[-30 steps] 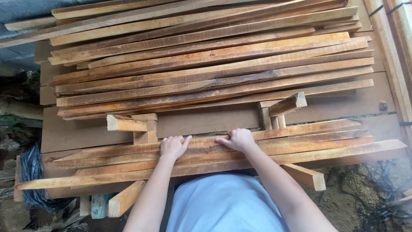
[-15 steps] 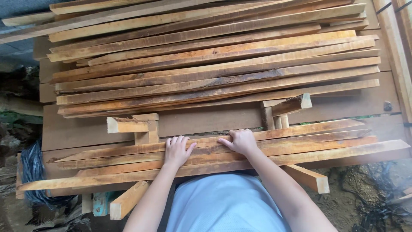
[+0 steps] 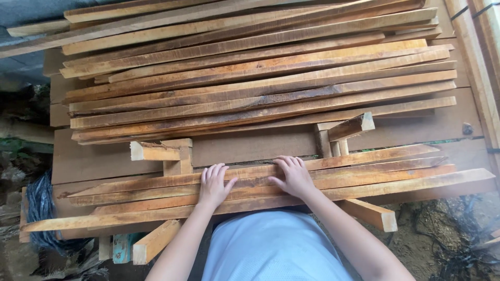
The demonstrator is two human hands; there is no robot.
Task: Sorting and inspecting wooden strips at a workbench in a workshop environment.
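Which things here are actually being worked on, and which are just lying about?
In hand:
- left hand, flat on the near stack of wooden slats
- right hand, flat on the same stack

Lying about:
- far pile of slats
- short wooden blocks between the piles
- wide boards underneath
- black plastic sheet at the left

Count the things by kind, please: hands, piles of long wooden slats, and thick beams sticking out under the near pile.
Hands: 2, left hand, right hand, both flat on the near pile.
Piles of long slats: 2, with the far pile.
Thick beams: 2, left beam, right beam.
Total: 6.
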